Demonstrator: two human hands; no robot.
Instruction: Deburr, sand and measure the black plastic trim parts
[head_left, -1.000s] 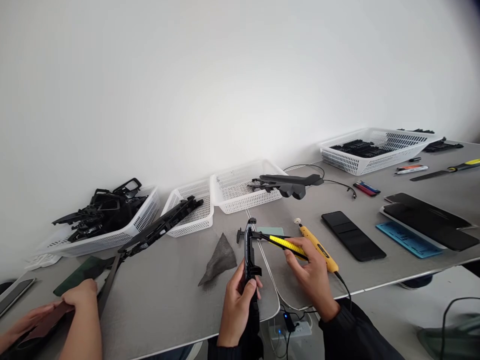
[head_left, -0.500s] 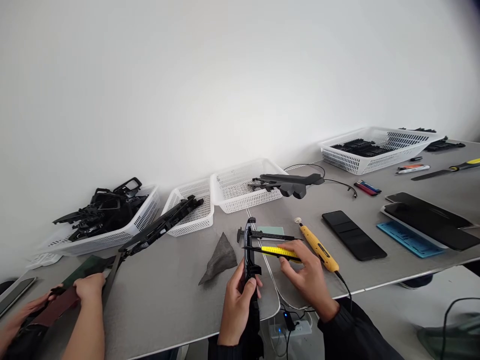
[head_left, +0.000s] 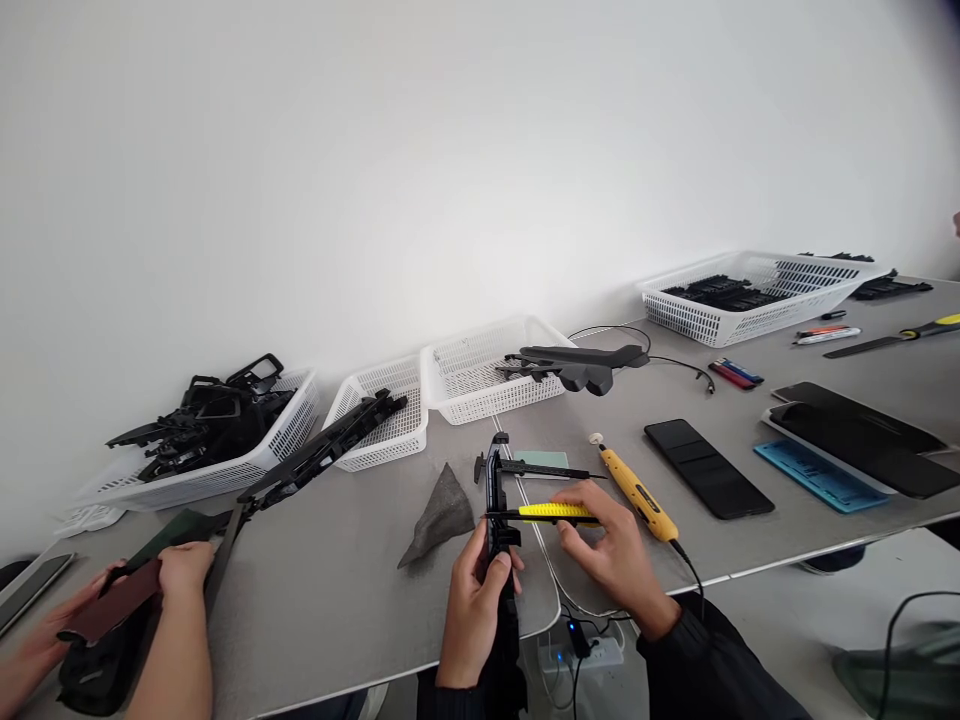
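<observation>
My left hand (head_left: pixel 474 610) is wrapped round a long black plastic part (head_left: pixel 496 500), which stands up lengthwise at the table's front edge. From the right, my right hand (head_left: pixel 611 550) grips a tool with a yellow ribbed handle (head_left: pixel 555 512); its thin dark tip lies across the black part, just above my left fingers. Behind the tool lies a black caliper (head_left: pixel 547 470), partly over a pale green sheet (head_left: pixel 541 459). A grey cloth piece (head_left: pixel 441 515) lies left of the part. The yellow corded rotary tool (head_left: pixel 637 492) rests right of my right hand.
White baskets (head_left: pixel 382 455) line the wall, several with black parts. Another person's hands (head_left: pixel 184 572) hold a dark red strip (head_left: pixel 116 600) at left. A phone (head_left: pixel 707 468), a blue tray (head_left: pixel 821 476), markers (head_left: pixel 735 374) and a yellow-handled file (head_left: pixel 892 341) lie at right.
The yellow-handled tool has turned from slanting to nearly level, its tip lower on the black part. At left, the other person's red strip and the black piece under it have shifted.
</observation>
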